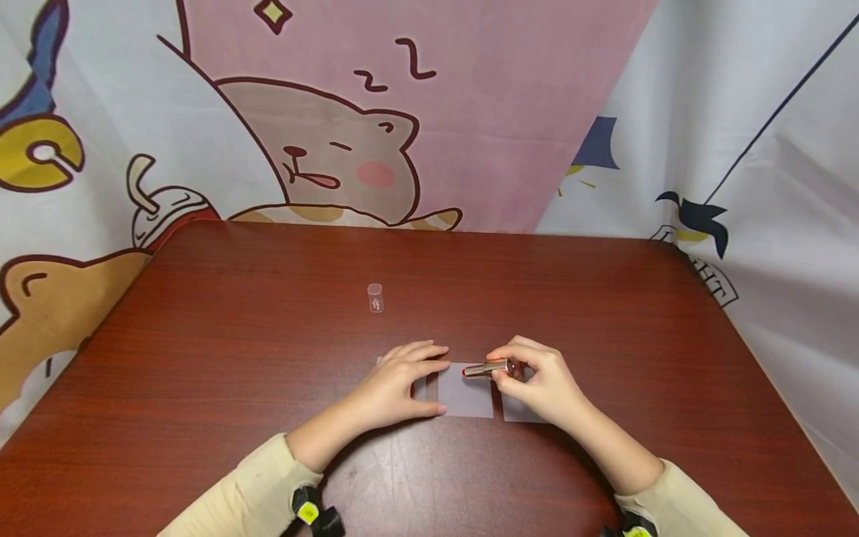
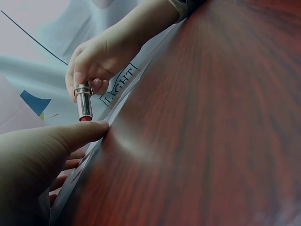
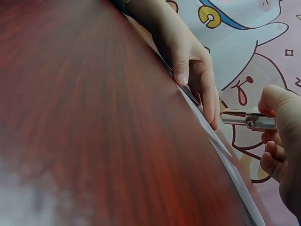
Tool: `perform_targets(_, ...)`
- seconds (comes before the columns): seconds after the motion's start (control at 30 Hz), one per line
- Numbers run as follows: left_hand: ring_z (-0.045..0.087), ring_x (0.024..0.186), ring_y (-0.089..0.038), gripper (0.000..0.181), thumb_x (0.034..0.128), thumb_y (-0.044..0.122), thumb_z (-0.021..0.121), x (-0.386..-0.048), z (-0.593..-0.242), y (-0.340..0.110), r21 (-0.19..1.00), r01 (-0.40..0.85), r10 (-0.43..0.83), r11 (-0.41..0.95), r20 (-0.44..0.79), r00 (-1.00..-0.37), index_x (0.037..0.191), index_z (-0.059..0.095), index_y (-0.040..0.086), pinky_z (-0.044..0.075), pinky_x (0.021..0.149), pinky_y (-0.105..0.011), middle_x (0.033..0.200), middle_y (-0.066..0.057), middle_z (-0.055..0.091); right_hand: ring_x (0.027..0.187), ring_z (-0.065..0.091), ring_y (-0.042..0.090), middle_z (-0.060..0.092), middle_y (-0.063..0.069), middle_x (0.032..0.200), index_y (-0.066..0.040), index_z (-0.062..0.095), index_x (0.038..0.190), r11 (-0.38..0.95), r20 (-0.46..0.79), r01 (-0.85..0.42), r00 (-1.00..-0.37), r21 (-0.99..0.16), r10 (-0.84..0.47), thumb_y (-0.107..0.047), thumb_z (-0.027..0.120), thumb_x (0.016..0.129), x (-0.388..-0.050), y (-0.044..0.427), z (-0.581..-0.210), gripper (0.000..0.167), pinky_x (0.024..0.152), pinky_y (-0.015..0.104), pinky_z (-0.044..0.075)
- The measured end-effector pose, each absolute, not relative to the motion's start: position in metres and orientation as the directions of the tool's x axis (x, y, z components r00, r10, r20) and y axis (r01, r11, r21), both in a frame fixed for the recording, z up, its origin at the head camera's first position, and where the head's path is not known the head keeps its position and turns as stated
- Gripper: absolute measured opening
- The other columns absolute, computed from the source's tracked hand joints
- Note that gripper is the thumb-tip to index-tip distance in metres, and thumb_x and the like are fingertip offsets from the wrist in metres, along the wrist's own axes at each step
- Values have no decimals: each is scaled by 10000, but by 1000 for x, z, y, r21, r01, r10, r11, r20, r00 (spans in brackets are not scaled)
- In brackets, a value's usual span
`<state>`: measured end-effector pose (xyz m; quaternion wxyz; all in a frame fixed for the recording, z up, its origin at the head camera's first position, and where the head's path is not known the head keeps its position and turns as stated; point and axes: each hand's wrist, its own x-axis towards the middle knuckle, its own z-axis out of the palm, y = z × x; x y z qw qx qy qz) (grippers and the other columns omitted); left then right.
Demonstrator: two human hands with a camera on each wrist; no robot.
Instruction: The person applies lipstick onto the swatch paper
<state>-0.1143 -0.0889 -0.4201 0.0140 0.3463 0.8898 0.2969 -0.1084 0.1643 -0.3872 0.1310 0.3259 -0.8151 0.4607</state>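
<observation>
Pinching a slim shiny metal lipstick tube [image 1: 485, 368] with a red tip in the right hand [image 1: 540, 379] in the head view, aiming it left over a white rectangular paper sheet [image 1: 468, 399]. Spreading the left hand [image 1: 397, 382] wide, touching that sheet's left edge with thumb and forefinger. Showing a second white paper sheet [image 1: 520, 411] just to the right, partly under the right hand, and a small clear plastic cap [image 1: 376, 298] beyond the left hand on the reddish-brown wooden table [image 1: 235, 321]. On the left wrist camera, pointing the red tip downward. On the right wrist camera, gripping the tube near the left fingertips.
</observation>
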Motion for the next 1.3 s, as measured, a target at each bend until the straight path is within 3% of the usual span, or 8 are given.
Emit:
perform_targets(0.87, 329, 1362, -234, 616, 764, 387, 795, -115, -422, -90, 540, 609, 623, 582, 185, -760, 1289, 619, 118, 282, 1058, -532, 1416, 1, 481, 543, 471, 206, 560, -6, 687, -11, 699, 831, 371, 502, -659, -745, -654, -439, 148, 689, 623, -110, 151, -380, 262, 510, 100, 314)
perform_targets(1.3, 326, 1365, -242, 608, 767, 380, 792, -114, -420, -90, 539, 608, 626, 583, 178, -759, 1286, 621, 113, 282, 1056, -540, 1422, -3, 475, 535, 470, 177, 568, -27, 699, -34, 697, 806, 385, 479, -655, -746, -650, -463, 133, 696, 628, -108, 151, -376, 244, 491, 124, 324)
